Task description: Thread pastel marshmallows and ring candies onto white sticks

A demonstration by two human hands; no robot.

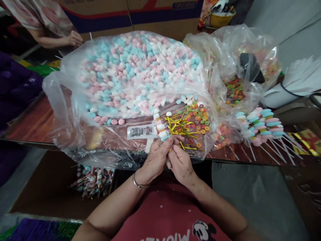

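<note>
Pinching candy skewer by near end in left hand, by the look of it; bunching right hand up alongside, can't tell on what. Runs forward from fingers, leaning slightly left. Sits between printed strip just left and gold ties just right. Leaves more room bodyward, over front edge of counter.

Your item is a straight column of candies, rounded white and pinkish pieces with thin orange bands between, pale blue at the near end. It points away from you, leaning slightly left. Its near end meets your left grip and right grip; you can't tell whether it touches the bench.
</note>
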